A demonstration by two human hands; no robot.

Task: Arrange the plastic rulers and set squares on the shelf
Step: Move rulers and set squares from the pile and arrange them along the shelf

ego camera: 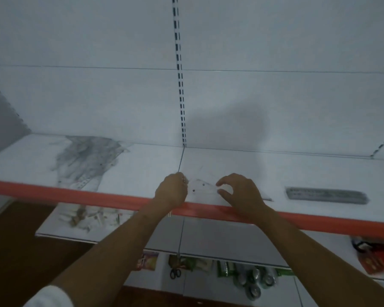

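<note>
A clear plastic set square (202, 189) with dark dots lies on the white shelf (253, 171) near its red front edge. My left hand (172, 191) grips its left end with curled fingers. My right hand (237, 191) pinches its right side between thumb and fingers. A grey ruler (326, 195) lies flat on the shelf to the right. A loose heap of clear rulers and set squares (87, 160) covers the left part of the shelf. The image is blurred.
A slotted upright (179, 85) runs up the white back panel. Lower shelves hold small white items (87, 218), scissors (175, 272), green packets and cans (253, 278), and a red packet (375, 258).
</note>
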